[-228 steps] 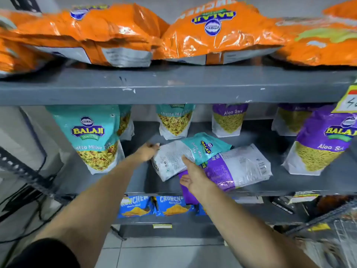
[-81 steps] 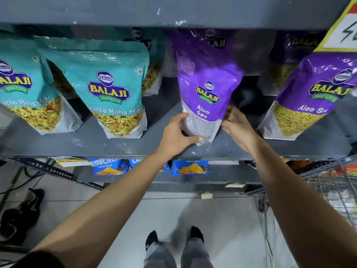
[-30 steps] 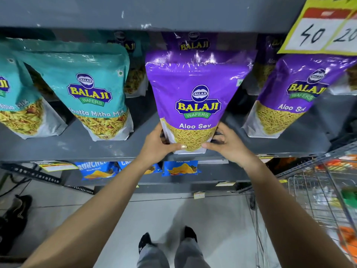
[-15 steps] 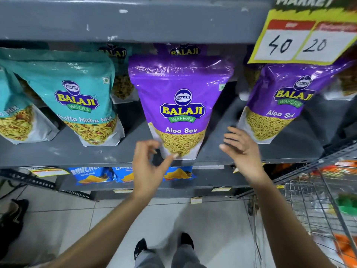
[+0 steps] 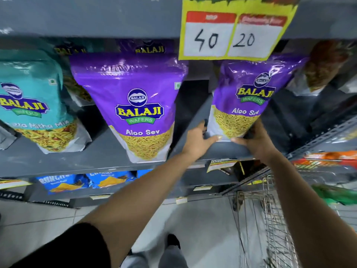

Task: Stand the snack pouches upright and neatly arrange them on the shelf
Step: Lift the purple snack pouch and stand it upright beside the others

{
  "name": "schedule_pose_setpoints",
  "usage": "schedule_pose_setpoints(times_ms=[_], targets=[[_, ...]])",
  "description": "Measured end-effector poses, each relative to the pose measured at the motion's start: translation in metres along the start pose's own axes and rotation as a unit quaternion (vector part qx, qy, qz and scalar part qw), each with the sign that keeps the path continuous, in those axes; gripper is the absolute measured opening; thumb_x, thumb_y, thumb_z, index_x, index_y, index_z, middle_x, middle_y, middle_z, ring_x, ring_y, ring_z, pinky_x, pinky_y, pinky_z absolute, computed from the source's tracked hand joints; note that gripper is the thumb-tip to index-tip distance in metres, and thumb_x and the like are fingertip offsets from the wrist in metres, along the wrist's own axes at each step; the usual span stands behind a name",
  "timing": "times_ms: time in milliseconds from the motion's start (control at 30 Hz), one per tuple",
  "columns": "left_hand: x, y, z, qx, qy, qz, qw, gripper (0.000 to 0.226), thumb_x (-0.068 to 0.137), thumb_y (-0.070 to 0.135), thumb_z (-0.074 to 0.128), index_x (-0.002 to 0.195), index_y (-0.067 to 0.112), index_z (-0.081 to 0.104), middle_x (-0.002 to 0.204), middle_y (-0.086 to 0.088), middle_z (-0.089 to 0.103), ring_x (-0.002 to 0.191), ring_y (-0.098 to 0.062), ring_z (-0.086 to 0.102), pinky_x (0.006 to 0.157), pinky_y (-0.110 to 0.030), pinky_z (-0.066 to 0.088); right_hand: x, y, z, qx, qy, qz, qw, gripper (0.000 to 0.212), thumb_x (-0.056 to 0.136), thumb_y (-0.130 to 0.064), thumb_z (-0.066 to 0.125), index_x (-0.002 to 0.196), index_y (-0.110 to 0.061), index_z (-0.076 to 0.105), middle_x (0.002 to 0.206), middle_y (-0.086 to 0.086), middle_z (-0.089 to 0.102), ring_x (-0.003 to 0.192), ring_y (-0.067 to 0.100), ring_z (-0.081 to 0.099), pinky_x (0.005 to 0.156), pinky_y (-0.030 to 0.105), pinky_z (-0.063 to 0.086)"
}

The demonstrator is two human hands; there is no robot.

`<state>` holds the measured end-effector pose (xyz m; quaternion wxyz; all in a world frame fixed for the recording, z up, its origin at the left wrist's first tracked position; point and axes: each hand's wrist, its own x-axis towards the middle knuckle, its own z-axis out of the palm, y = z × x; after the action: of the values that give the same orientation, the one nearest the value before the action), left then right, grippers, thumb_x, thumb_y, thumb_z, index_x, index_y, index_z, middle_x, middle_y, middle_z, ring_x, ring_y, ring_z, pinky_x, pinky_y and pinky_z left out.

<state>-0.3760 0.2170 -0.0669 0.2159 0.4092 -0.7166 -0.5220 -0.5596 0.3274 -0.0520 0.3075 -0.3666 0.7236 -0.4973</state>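
**Front row nearly squared away**

I had both hands at the foot of the right-hand purple pouch (image 5: 249,97), which stood on the grey shelf (image 5: 92,161) near its front edge, just under the yellow price card (image 5: 231,33). My left hand (image 5: 199,140) cupped its lower left corner, thumb across the front of the base; my right hand (image 5: 255,140) closed round the lower right corner, so the pouch was pinched between the two. It leaned a little to the left, so I judged it wanted straightening.

To its left, the middle purple pouch (image 5: 135,105) stood upright and faced forward, untouched by either hand, with a gap between the two. Further left, the teal pouch (image 5: 32,105) also stood upright. More pouches stood behind in the shadow, too dim to judge.

By my reckoning most of the work was done: the front pouches were all standing. What remained was settling this last one and perhaps evening the spacing. The far right of the shelf was blurred.
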Motion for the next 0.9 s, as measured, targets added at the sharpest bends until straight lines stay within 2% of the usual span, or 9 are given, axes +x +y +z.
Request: schedule_pose_setpoints(times_ms=[133,233,300,533,633,700,800,833,900], targets=[[-0.007,0.005,0.001,0.032,0.034,0.023,0.999,0.045,0.066,0.042,0.081,0.103,0.017,0.073,0.096,-0.004,0.079,0.086,-0.015,0.073,0.079,-0.036,0.057,-0.004,0.003,-0.005,-0.008,-0.004,0.014,1.000,0.082,0.069,0.013,0.078,0.136,-0.014,0.038,0.112,-0.002,0.066,0.101,0.014,0.066,0.093,0.037,0.050],[-0.023,0.002,0.006,0.009,0.030,0.015,0.999,0.039,0.065,0.039,0.082,0.097,0.019,0.074,0.088,0.001,0.079,0.070,-0.004,0.066,0.076,-0.033,0.057,-0.018,0.004,-0.010,-0.009,-0.028,0.014,0.999,0.074,0.071,0.013,0.077,0.125,-0.025,0.044,0.111,-0.004,0.066,0.100,0.005,0.068,0.093,0.034,0.050],[-0.031,0.000,0.009,0.014,0.033,0.022,0.999,0.037,0.066,0.040,0.082,0.094,0.017,0.074,0.082,0.002,0.079,0.061,0.003,0.059,0.070,-0.027,0.055,-0.025,0.004,-0.011,-0.010,-0.037,0.004,0.999,0.075,0.070,0.011,0.079,0.119,-0.037,0.046,0.113,-0.003,0.067,0.106,0.010,0.068,0.094,0.034,0.052],[-0.047,0.001,0.012,0.016,0.055,0.020,0.998,0.037,0.066,0.036,0.083,0.095,0.015,0.074,0.089,0.002,0.079,0.077,-0.004,0.072,0.075,-0.030,0.058,-0.039,0.007,-0.012,-0.005,-0.054,-0.015,0.998,0.080,0.071,0.006,0.080,0.136,-0.017,0.039,0.120,0.003,0.066,0.113,0.007,0.065,0.095,0.023,0.052],[-0.051,0.003,0.010,0.015,0.043,0.013,0.999,0.038,0.068,0.038,0.082,0.098,0.016,0.073,0.090,0.002,0.079,0.074,-0.004,0.071,0.074,-0.028,0.058,-0.042,0.009,-0.011,0.011,-0.053,-0.011,0.998,0.079,0.072,0.003,0.081,0.136,-0.017,0.039,0.128,0.008,0.063,0.121,0.016,0.062,0.102,0.032,0.050],[-0.056,0.009,0.006,0.010,0.024,0.009,1.000,0.041,0.072,0.037,0.081,0.105,0.016,0.071,0.096,0.001,0.079,0.073,0.002,0.067,0.074,-0.018,0.054,-0.048,0.006,-0.008,0.041,-0.026,-0.017,0.999,0.075,0.072,0.007,0.079,0.134,-0.009,0.040,0.133,0.013,0.060,0.122,0.021,0.061,0.100,0.040,0.051],[-0.073,0.010,-0.011,-0.045,0.010,-0.027,0.999,0.051,0.078,0.026,0.078,0.124,0.007,0.063,0.110,0.007,0.066,0.096,0.001,0.060,0.077,0.000,0.044,-0.068,-0.010,0.003,0.150,0.126,-0.050,0.979,0.061,0.073,0.019,0.071,0.126,0.004,0.045,0.124,0.019,0.063,0.105,0.021,0.066,0.089,0.032,0.056],[-0.082,0.007,-0.021,-0.055,0.010,-0.041,0.998,0.052,0.080,0.021,0.077,0.127,0.007,0.061,0.108,0.006,0.063,0.100,-0.003,0.059,0.080,0.001,0.045,-0.077,-0.018,0.011,0.167,0.179,-0.066,0.967,0.053,0.074,0.019,0.070,0.120,0.002,0.051,0.113,0.016,0.066,0.097,0.016,0.066,0.087,0.028,0.055],[-0.101,-0.009,-0.046,-0.057,0.015,-0.052,0.997,0.034,0.082,0.015,0.074,0.115,0.020,0.068,0.098,0.003,0.065,0.094,-0.008,0.063,0.091,-0.019,0.054,-0.096,-0.033,0.038,0.169,0.213,-0.102,0.957,0.037,0.076,0.015,0.070,0.105,-0.004,0.057,0.095,0.010,0.064,0.085,0.007,0.064,0.082,0.023,0.052]])
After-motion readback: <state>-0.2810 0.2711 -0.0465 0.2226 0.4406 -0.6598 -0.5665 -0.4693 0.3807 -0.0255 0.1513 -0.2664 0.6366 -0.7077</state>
